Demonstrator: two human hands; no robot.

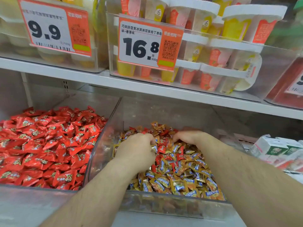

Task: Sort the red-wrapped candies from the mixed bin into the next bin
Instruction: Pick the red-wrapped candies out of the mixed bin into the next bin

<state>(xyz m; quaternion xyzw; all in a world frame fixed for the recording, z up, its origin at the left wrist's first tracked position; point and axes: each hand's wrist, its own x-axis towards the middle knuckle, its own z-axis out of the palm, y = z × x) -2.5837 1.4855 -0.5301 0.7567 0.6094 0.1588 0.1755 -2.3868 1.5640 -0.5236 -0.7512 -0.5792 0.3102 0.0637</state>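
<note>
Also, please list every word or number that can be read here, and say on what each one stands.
"9.9": left price tag; its small print is blurred.
"16.8", "元", "500g": middle price tag; its top line of Chinese is too small to quote surely.
"6": round stickers on the dessert cups.
Candy wrappers and the right-hand cartons: print too blurred to read.

hands (136,149): 2 | clear candy bins (164,205): 2 | price tags (147,43): 2 readable | candies: too many to count

Left grip (136,149) curled; right grip (188,136) palm-down; forearms extended forward.
</note>
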